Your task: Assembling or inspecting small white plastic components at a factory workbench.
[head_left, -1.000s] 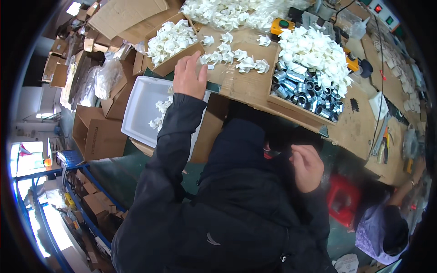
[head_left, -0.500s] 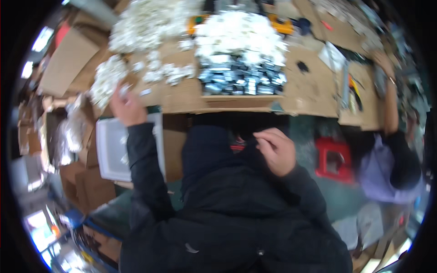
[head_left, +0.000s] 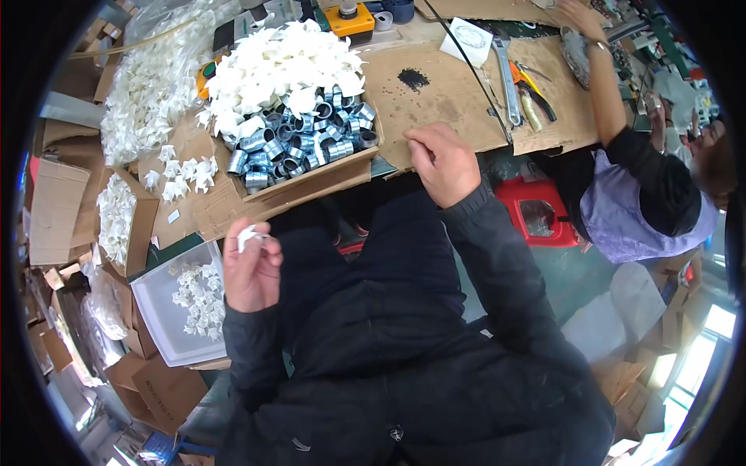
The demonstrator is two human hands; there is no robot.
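My left hand (head_left: 250, 276) is closed in a pinch round a small white plastic piece (head_left: 249, 236), above my lap and just off the table's front edge. At that edge, right of the cardboard tray (head_left: 307, 185), my right hand (head_left: 449, 165) is closed with thumb against curled fingers; whatever may be between them is hidden. The tray holds a heap of white plastic pieces (head_left: 284, 66) at its back and shiny metal rings (head_left: 299, 144) at its front. Beyond my right hand lies a small pile of black bits (head_left: 413, 78).
A white plastic bin (head_left: 159, 317) with white pieces stands low at my left, below a cardboard box (head_left: 140, 233) of similar pieces. An adjustable wrench (head_left: 507, 85) and pliers (head_left: 535, 95) lie right. A co-worker's arm (head_left: 608, 93) reaches over the table, near a red stool (head_left: 536, 210).
My left hand has come back from the white pieces at the table's left toward my lap, a white piece in its fingers. My right hand has risen to the table edge. The view has turned.
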